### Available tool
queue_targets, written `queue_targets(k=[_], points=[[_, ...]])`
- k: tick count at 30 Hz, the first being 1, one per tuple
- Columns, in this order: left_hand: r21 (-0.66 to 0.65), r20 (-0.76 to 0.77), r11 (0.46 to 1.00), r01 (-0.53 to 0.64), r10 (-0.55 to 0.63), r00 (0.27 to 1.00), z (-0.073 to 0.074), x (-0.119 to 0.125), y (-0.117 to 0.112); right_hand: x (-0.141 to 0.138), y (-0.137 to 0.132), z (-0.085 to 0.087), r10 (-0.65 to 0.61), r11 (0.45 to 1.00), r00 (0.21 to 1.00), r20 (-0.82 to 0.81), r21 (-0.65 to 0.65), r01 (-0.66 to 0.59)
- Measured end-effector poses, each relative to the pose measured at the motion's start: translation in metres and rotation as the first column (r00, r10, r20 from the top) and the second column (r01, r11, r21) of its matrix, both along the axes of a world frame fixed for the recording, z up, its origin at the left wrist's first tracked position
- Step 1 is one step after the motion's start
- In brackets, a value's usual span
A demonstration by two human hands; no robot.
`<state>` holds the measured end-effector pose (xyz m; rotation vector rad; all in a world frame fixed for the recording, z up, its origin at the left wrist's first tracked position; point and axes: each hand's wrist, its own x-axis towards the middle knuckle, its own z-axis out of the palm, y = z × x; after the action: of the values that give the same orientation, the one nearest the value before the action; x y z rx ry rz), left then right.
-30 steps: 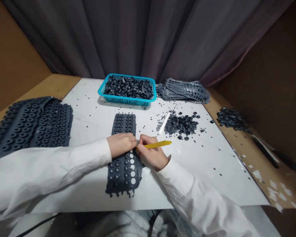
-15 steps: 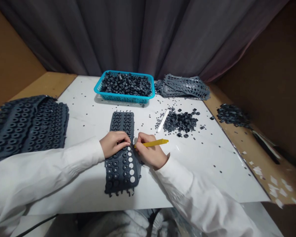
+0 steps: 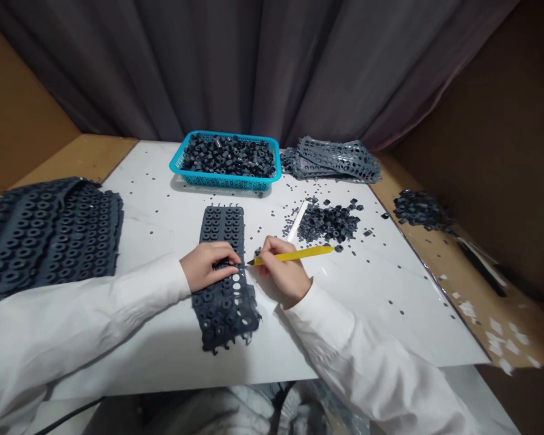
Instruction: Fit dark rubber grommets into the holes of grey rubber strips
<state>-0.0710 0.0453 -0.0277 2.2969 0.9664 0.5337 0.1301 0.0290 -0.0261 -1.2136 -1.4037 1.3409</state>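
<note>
A dark grey rubber sheet (image 3: pixel 223 225) with rows of raised ring-shaped parts lies lengthwise before me. Along its right side runs a column of open round holes where the white table shows through. My left hand (image 3: pixel 211 266) rests across the middle of the sheet, thumb and fingers closed at its right edge. Just right of that edge, my right hand (image 3: pixel 283 272) grips a slim yellow pen-shaped tool (image 3: pixel 306 253). The tool's dark tip points left at the sheet, close to my left fingertips. Whether the tip touches rubber I cannot tell.
A blue basket (image 3: pixel 226 182) full of small black rubber parts stands at the back. Right of it lie perforated sheets (image 3: pixel 338 160). Loose parts (image 3: pixel 329 222) are heaped beside a white stick (image 3: pixel 298 221). More ringed sheets (image 3: pixel 49 235) are stacked at left.
My right hand and the yellow tool have drawn slightly right, away from the sheet's edge, and the tool has tilted. The sheet's near end has shifted a little. My left hand stays on the sheet.
</note>
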Motion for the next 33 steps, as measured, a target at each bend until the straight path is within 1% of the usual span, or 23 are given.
queue_targets(k=[2, 3, 7, 9, 14, 17, 20, 23, 25, 27, 29, 31, 32, 33], points=[[0.033, -0.021, 0.999, 0.036, -0.035, 0.999, 0.0, 0.0, -0.001, 0.002, 0.001, 0.0, -0.048, 0.999, 0.998, -0.048, -0.015, 0.047], [0.05, -0.037, 0.997, 0.055, -0.054, 0.998, 0.001, 0.0, -0.002, 0.002, 0.0, 0.001, -0.038, 0.999, 0.998, -0.05, -0.01, 0.037], [0.088, -0.104, 0.989, 0.12, -0.111, 0.988, 0.003, -0.002, -0.002, -0.003, -0.003, -0.001, 0.102, 0.994, 0.995, 0.002, -0.024, -0.102], [0.094, -0.134, 0.986, 0.14, -0.127, 0.983, 0.005, -0.002, -0.002, -0.005, -0.004, -0.002, 0.13, 0.991, 0.99, 0.047, -0.031, -0.128], [0.137, -0.261, 0.971, 0.194, -0.153, 0.953, 0.01, 0.001, -0.001, -0.006, -0.005, 0.001, 0.134, 0.99, 0.975, 0.175, 0.007, -0.138], [0.18, -0.324, 0.956, 0.23, -0.163, 0.932, 0.013, 0.004, -0.001, -0.007, -0.005, 0.002, 0.116, 0.993, 0.983, 0.14, -0.013, -0.116], [0.188, -0.303, 0.957, 0.223, -0.16, 0.939, 0.014, 0.004, 0.0, -0.007, -0.005, 0.0, 0.106, 0.994, 0.989, 0.101, -0.032, -0.104], [0.184, -0.275, 0.959, 0.216, -0.16, 0.948, 0.013, 0.003, 0.0, -0.007, -0.005, -0.002, 0.121, 0.993, 0.981, 0.154, -0.004, -0.122], [0.208, -0.285, 0.95, 0.233, -0.169, 0.944, 0.01, 0.003, 0.0, -0.008, -0.005, -0.001, 0.123, 0.992, 0.974, 0.191, 0.012, -0.128], [0.28, -0.332, 0.926, 0.255, -0.156, 0.93, 0.006, 0.005, -0.001, -0.008, -0.005, 0.001, 0.123, 0.99, 0.965, 0.231, 0.035, -0.135], [0.37, -0.402, 0.883, 0.288, -0.127, 0.907, 0.0, 0.008, -0.001, -0.009, -0.005, 0.003, 0.124, 0.986, 0.954, 0.272, 0.071, -0.149], [0.424, -0.447, 0.85, 0.311, -0.102, 0.889, -0.004, 0.009, -0.001, -0.009, -0.005, 0.005, 0.12, 0.982, 0.945, 0.304, 0.106, -0.159], [0.425, -0.446, 0.849, 0.314, -0.106, 0.889, -0.005, 0.01, 0.0, -0.01, -0.006, 0.006, 0.117, 0.98, 0.942, 0.316, 0.117, -0.161], [0.406, -0.422, 0.861, 0.306, -0.12, 0.899, -0.005, 0.009, 0.0, -0.01, -0.006, 0.007, 0.116, 0.979, 0.939, 0.324, 0.121, -0.163]])
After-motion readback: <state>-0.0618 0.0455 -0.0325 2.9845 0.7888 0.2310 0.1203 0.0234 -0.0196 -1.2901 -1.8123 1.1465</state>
